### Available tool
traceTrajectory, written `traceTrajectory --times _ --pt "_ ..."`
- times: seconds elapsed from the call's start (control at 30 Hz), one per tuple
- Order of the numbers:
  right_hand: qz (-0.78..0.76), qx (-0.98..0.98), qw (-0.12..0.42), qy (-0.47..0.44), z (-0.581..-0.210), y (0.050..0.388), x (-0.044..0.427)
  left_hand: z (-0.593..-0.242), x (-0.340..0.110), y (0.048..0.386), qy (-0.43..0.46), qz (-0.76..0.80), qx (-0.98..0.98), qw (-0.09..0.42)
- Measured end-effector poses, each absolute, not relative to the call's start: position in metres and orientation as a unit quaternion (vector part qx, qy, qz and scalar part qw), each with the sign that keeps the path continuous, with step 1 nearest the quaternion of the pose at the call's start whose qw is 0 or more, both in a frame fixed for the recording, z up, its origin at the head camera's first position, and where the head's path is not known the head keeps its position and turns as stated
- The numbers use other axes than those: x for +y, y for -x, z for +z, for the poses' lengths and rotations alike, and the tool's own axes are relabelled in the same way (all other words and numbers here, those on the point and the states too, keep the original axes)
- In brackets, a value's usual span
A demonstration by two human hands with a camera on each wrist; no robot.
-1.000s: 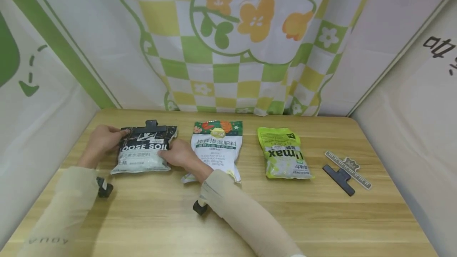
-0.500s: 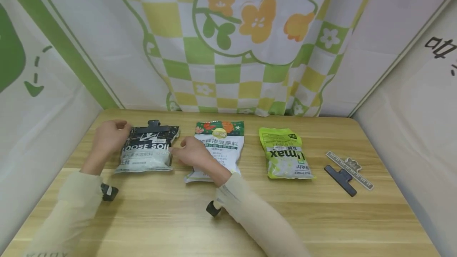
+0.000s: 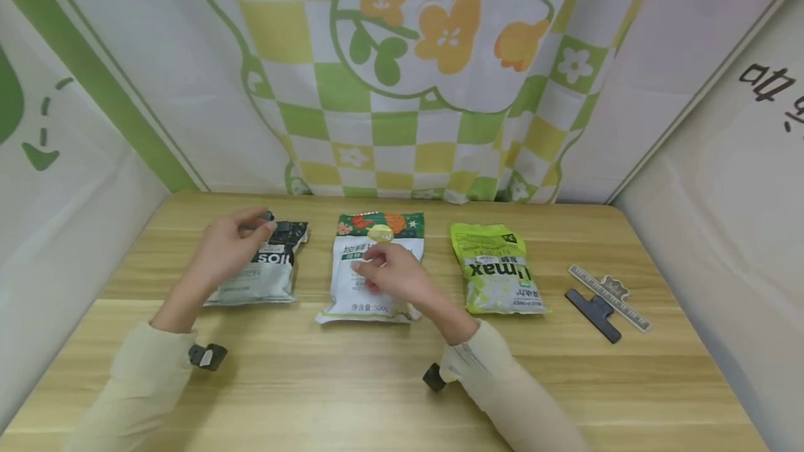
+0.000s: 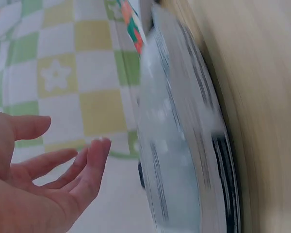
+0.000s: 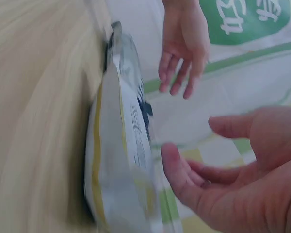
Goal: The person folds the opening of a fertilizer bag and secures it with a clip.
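Observation:
In the head view my left hand (image 3: 226, 248) hovers over the black and white "loose soil" bag (image 3: 260, 284), hiding much of its print. A black clip (image 3: 284, 227) sits across that bag's top edge. The left wrist view shows the left hand (image 4: 51, 182) with loosely bent fingers, apart from the bag (image 4: 172, 131). My right hand (image 3: 402, 276) is above the white fertilizer bag (image 3: 344, 291) with its green floral top. From the right wrist, the right hand's (image 5: 242, 170) thumb and fingers are apart, holding nothing, beside the white bag (image 5: 114, 165).
A lime-green and grey bag (image 3: 499, 274) lies right of the white one. Further right are a black clip (image 3: 593, 315) and a pale ruler-like clip (image 3: 609, 297) on the wooden table (image 3: 314, 396). A checkered curtain (image 3: 389, 124) hangs behind.
Both hands have left the sides of the black and white bag. The left hand has moved right, over its clipped top; the right hand has moved right, over the white bag.

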State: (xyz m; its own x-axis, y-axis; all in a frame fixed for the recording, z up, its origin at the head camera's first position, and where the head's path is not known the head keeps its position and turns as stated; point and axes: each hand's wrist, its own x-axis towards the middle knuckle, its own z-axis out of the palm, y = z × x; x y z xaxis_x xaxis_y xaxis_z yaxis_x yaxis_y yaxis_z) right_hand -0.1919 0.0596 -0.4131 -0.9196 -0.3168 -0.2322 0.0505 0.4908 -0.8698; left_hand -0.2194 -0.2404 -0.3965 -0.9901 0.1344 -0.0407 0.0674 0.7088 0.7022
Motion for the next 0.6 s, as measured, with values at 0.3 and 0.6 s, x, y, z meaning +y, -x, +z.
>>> traceTrajectory --times 0.3,0.6 --pt "-0.534 0.822 0.193 0.051 -0.409 0.184 0.109 -0.404 -0.211 0.215 -0.074 0.422 0.897 0.110" --pt "-0.501 0.848 0.166 0.049 -0.423 0.176 0.134 -0.415 -0.192 0.217 -0.086 0.439 0.882 0.147"
